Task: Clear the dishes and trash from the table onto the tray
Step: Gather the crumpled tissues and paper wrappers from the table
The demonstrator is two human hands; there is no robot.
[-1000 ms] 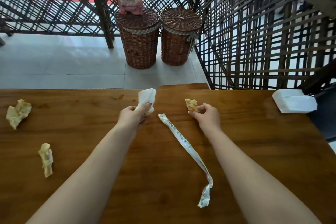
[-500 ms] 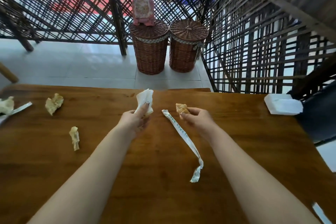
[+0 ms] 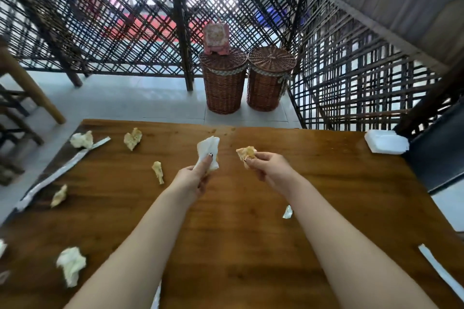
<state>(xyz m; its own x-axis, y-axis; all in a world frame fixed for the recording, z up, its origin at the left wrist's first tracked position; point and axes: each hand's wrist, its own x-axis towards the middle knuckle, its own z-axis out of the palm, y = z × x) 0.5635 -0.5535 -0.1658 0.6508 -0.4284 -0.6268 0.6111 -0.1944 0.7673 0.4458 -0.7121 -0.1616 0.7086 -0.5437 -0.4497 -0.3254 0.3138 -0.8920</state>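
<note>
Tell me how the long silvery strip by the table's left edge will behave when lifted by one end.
The long silvery strip looks thin and flat, so it will probably droop limply rather than stay stiff. It likely weighs almost nothing. Its far end runs close beside a crumpled napkin, so lifting there might nudge that.

bright daylight through the lattice, glare on the table, blurred, bowed edges.
</note>
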